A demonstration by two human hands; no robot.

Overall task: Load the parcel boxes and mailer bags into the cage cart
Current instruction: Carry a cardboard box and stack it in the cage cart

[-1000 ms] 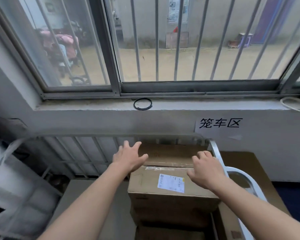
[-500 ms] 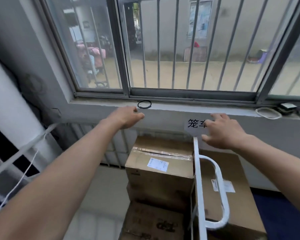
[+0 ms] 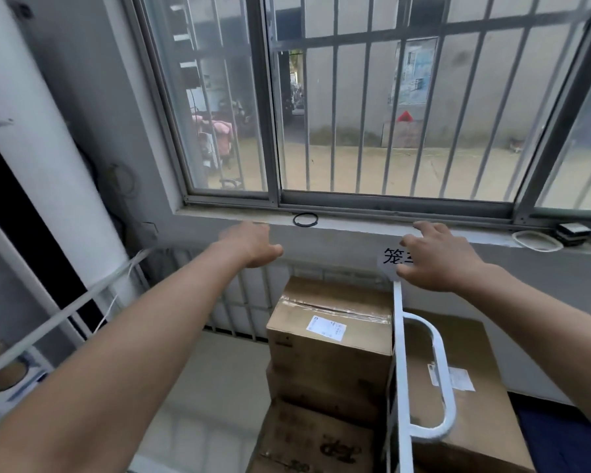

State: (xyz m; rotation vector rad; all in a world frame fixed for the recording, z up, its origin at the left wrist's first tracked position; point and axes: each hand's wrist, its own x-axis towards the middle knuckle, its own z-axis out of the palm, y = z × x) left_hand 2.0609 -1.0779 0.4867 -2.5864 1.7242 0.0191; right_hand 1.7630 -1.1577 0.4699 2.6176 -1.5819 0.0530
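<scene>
Where our two bare forearms come in from the near edge, a printed brown carton (image 3: 304,442) lies lowest in the cage cart (image 3: 399,353), close against the cart's white right-hand rail. On top of it sits a taped parcel box (image 3: 325,363) with a white label (image 3: 326,328) on its upper face, likewise inside the cart and against that rail. Just outside the rail to the right, behind the cart's looped handle (image 3: 442,370), stands a larger box (image 3: 475,418) bearing a second label (image 3: 452,378). At the near left we see tape rolls (image 3: 4,373) by the cart's left rail. Farther on, both hands hang in the air above the boxes and hold nothing. Our left hand (image 3: 249,245) has its fingers loosely curled, thumb out to the right. Our right hand (image 3: 437,257) has its fingers apart and relaxed, its heel just over the top of the right rail; we cannot tell whether it touches. Behind that hand a paper sign (image 3: 388,257) is stuck on the wall, partly hidden. Beyond, the window sill (image 3: 355,230) carries a black ring (image 3: 305,220) and, far right, a white dish (image 3: 536,240). Farthest stands the barred window (image 3: 272,131).
</scene>
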